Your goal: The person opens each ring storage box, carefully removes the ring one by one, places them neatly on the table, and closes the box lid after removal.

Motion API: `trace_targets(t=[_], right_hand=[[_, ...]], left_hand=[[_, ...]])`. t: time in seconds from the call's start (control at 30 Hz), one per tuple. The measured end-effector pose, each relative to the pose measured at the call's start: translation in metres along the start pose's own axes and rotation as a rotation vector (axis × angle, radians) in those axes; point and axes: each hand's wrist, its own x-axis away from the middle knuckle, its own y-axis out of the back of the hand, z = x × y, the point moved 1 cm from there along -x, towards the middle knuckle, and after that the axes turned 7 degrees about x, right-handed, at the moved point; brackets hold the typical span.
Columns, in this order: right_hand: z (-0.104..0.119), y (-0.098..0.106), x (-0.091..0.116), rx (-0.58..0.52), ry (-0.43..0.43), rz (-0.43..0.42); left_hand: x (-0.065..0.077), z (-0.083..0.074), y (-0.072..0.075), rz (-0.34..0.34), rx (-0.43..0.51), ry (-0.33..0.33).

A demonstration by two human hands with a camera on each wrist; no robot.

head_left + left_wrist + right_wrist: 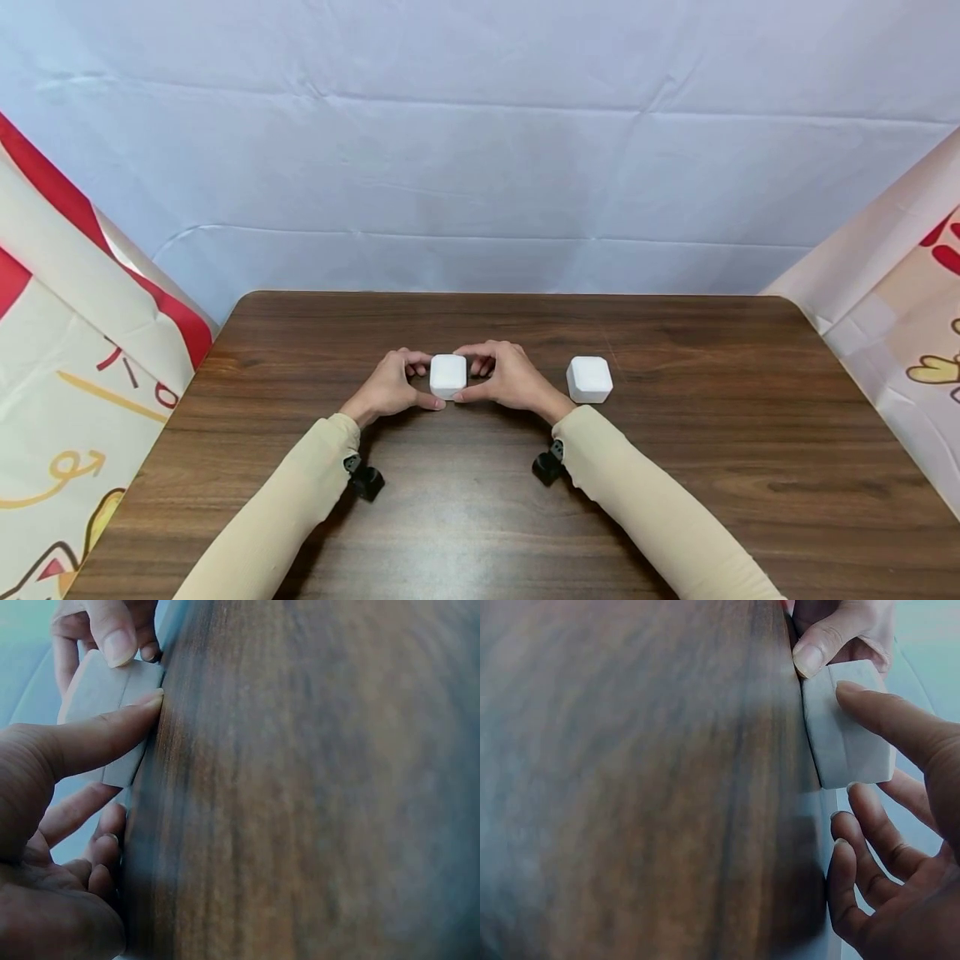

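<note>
A small white box (448, 372) with cut corners sits on the table between my two hands. My left hand (390, 386) holds its left side, with the thumb (112, 735) along the near face and the index finger towards the far side. From the right, my right hand (512, 380) grips the same box, its thumb (889, 716) pressed on the near face. In both wrist views a thin seam runs across the box's side, close over the wood. The other fingers of each hand curl loosely beside it.
A second white box (589, 379) of like shape stands on the brown wooden table (465, 517), just right of my right hand. Pale cloth (480, 167) hangs behind the table's far edge, with printed cloth (90, 350) on the left side.
</note>
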Motion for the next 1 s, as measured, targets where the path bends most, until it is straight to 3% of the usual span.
trace_targets(t=[0.73,1.0], right_hand=[[0.0007,-0.0008,-0.0033,0.021,-0.054,-0.024],[0.0008,0.0006,-0.0036,-0.036,-0.084,-0.018]], left_hand=[[0.0003,-0.0003,-0.0006,-0.043,-0.016,-0.006],[0.0008,-0.0010,-0.0015,-0.045,-0.006,0.009]])
